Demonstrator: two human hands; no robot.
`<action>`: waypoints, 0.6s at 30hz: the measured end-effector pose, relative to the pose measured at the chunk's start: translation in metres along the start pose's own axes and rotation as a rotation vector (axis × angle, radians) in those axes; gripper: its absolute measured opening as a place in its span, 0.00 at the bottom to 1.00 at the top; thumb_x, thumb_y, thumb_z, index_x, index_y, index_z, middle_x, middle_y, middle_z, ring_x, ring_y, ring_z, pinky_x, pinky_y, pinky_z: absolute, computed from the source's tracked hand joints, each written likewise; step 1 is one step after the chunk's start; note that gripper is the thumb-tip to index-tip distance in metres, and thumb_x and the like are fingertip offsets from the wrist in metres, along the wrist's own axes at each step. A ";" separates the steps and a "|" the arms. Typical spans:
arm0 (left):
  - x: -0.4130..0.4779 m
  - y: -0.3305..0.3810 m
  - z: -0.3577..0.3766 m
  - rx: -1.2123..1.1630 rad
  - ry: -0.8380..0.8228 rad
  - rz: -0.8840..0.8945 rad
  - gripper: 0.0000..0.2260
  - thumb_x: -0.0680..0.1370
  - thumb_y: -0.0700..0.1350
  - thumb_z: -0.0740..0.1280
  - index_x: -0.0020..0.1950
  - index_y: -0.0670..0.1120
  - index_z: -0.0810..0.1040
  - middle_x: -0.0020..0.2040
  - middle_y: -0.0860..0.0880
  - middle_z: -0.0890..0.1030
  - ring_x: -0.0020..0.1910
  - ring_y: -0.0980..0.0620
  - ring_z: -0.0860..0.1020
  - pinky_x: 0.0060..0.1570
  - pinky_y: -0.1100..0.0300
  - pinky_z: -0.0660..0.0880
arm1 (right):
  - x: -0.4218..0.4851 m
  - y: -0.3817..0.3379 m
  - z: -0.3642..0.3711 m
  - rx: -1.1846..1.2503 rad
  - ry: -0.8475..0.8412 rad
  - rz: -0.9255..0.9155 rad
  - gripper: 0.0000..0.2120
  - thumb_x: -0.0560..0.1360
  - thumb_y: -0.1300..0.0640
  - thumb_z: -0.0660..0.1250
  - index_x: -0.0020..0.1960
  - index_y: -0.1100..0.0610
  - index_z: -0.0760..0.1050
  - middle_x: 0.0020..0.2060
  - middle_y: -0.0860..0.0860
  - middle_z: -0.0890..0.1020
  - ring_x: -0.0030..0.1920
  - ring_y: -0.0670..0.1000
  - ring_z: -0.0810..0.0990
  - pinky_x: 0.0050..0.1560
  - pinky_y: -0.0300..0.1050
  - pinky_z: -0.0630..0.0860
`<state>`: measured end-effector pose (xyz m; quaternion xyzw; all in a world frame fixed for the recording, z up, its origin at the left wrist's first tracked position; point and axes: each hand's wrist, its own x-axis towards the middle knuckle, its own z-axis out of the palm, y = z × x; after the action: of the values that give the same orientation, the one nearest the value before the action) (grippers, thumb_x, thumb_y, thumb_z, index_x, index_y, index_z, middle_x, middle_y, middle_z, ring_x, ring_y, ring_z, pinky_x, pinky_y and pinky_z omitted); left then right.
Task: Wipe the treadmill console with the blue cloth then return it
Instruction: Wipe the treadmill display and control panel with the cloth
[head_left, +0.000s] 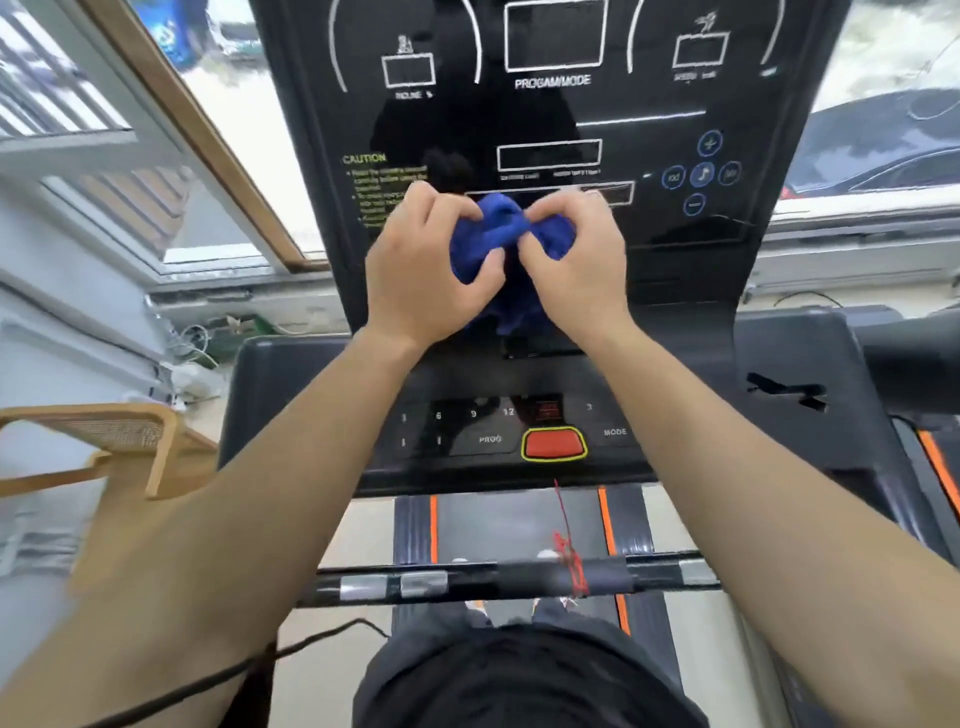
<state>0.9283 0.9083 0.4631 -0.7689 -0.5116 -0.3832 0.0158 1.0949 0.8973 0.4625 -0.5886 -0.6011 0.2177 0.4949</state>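
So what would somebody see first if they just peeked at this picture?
Probably the bright blue cloth, bunched up between the left hand and the right hand in the middle, right in front of the black treadmill console. Next, the red button with its yellow outline, lower down on the control panel.

Wooden chair with woven cane back (119, 441), standing at left beside the treadmill. Wood-framed window (171, 104) stood open at upper left; tangled white cables (195, 345) lay on the floor beneath it. Dark parked car (878, 150) was visible outside at right.
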 end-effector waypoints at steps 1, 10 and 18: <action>-0.009 -0.017 -0.011 0.060 -0.025 -0.008 0.15 0.73 0.53 0.70 0.52 0.45 0.80 0.47 0.46 0.76 0.44 0.48 0.75 0.40 0.60 0.68 | -0.001 -0.003 0.013 -0.062 -0.036 -0.072 0.07 0.73 0.62 0.69 0.50 0.54 0.80 0.49 0.50 0.79 0.49 0.44 0.76 0.49 0.37 0.73; -0.111 -0.103 -0.014 0.369 -0.287 -0.226 0.12 0.77 0.50 0.64 0.53 0.45 0.81 0.46 0.42 0.79 0.48 0.38 0.75 0.45 0.46 0.73 | -0.064 0.031 0.088 -0.574 -0.324 -0.369 0.18 0.75 0.56 0.68 0.65 0.56 0.80 0.66 0.55 0.77 0.65 0.59 0.73 0.55 0.52 0.78; -0.132 -0.082 0.000 0.092 -0.424 -0.284 0.13 0.83 0.54 0.58 0.53 0.50 0.79 0.49 0.50 0.80 0.50 0.45 0.79 0.43 0.52 0.73 | -0.092 0.045 0.099 -0.607 -0.489 -0.239 0.12 0.81 0.51 0.60 0.60 0.53 0.78 0.52 0.53 0.77 0.52 0.58 0.79 0.42 0.54 0.79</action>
<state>0.8385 0.8455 0.3532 -0.7511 -0.6231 -0.1881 -0.1110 1.0161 0.8537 0.3523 -0.5648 -0.8021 0.1050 0.1629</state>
